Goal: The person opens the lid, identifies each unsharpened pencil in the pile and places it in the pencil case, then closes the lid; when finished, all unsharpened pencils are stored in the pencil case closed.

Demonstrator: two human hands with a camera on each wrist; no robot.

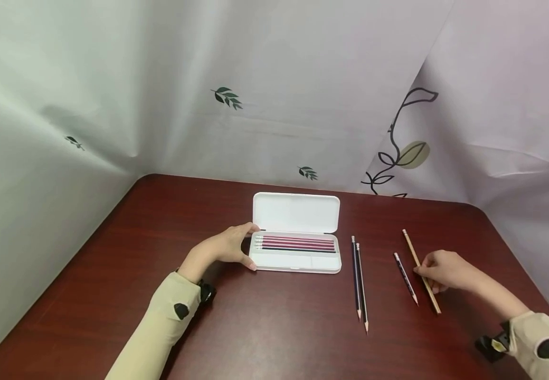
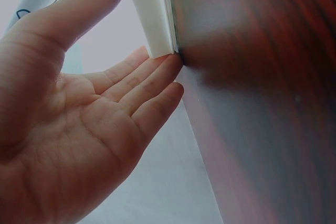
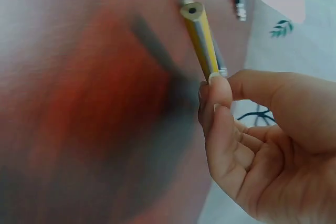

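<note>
A white pencil case (image 1: 296,212) lies with its lid up at the middle of the table. My left hand (image 1: 229,245) spans its left end, thumb at the front corner and fingers at the back corner; in the left wrist view the fingertips (image 2: 170,66) touch the case's edge. Several pink pencils and a dark one (image 1: 298,244) lie in its rear compartment. On the right, my right hand (image 1: 447,270) pinches an unsharpened yellow pencil (image 1: 413,252) between thumb and fingers; its flat end faces the right wrist view. A short patterned pencil (image 1: 405,277) lies just left of it.
Two long dark pencils (image 1: 355,274) lie side by side, tips toward me, between the case and the short pencil. The dark red tabletop (image 1: 274,327) ends at a pale curtain (image 1: 274,132) with leaf prints at the back and sides.
</note>
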